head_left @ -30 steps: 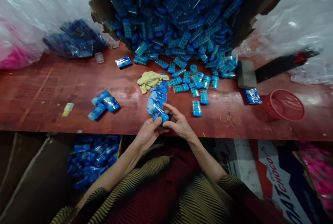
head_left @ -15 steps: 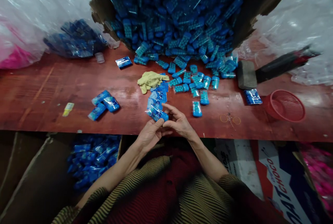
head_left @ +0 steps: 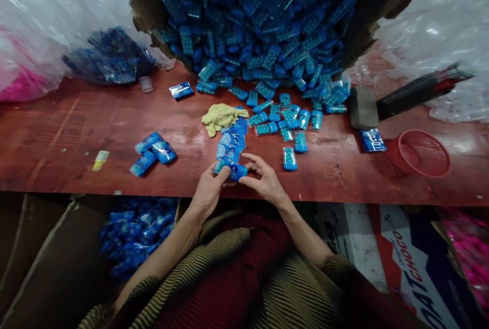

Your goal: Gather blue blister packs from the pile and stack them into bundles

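Only the head cam here, looking down at a red-brown table [head_left: 76,130]. Both hands meet at the near edge: the left hand [head_left: 208,191] and right hand [head_left: 263,182] each pinch one end of a small blue packet [head_left: 234,170], fingers closed on it from either side, the right hand's other fingers fanned loosely. The packet sits at the near end of a row of flat blue sachets [head_left: 231,140] running up to a crumpled yellow cloth [head_left: 221,116]. Their print is too small to read.

Behind that, a huge heap of blue packets [head_left: 260,28] spills out of a torn carton. Three more packets [head_left: 153,153] lie well to the left, and a red mesh basket [head_left: 420,153] sits at right near a hammer [head_left: 382,105].

Below the table edge there's a box [head_left: 412,268] at right where I can make out "CHOCO" in red letters, the rest cut off.
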The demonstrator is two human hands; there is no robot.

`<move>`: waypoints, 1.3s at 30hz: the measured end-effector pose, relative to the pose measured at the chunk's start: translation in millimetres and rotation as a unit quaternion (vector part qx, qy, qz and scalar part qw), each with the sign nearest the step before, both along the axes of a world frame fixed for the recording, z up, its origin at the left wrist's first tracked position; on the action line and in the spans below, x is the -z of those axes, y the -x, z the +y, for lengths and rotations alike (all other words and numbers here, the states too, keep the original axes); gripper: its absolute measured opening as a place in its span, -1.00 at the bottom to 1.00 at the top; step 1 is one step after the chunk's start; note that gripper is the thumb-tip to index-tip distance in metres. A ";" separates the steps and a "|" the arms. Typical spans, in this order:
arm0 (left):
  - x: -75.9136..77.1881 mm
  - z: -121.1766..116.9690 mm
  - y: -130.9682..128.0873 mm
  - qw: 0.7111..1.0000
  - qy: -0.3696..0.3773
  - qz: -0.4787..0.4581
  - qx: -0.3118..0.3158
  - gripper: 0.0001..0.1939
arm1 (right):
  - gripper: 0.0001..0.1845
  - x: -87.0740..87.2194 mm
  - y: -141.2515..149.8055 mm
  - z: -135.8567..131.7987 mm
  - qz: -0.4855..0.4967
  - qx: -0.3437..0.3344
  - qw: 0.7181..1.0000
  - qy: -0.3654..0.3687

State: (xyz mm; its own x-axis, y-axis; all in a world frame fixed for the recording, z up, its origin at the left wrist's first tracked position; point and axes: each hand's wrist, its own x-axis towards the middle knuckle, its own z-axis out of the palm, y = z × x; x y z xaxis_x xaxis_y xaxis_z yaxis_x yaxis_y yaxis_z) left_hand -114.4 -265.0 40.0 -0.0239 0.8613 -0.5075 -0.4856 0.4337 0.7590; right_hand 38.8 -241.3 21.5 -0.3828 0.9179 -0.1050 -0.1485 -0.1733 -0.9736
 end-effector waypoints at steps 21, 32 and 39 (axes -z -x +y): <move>-7.1 7.6 -3.3 0.995 0.039 -0.092 0.015 -0.68 | -0.37 12.6 4.5 -1.4 0.076 -0.018 0.995 0.062; -7.6 3.8 -8.5 0.983 0.060 -0.167 0.053 -0.78 | -0.31 9.7 12.9 -4.6 0.010 0.022 1.000 -0.001; -10.1 -0.3 -9.0 0.985 0.039 -0.155 0.060 -0.73 | -0.39 9.3 5.0 3.1 0.069 -0.030 0.994 0.082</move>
State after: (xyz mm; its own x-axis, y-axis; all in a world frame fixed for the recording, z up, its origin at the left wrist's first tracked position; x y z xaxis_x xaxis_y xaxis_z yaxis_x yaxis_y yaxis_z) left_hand -105.4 -265.3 50.1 0.2428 0.8062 -0.5395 -0.6306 0.5538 0.5437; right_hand 33.8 -238.2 12.2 -0.4582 0.8675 -0.1936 -0.2630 -0.3404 -0.9027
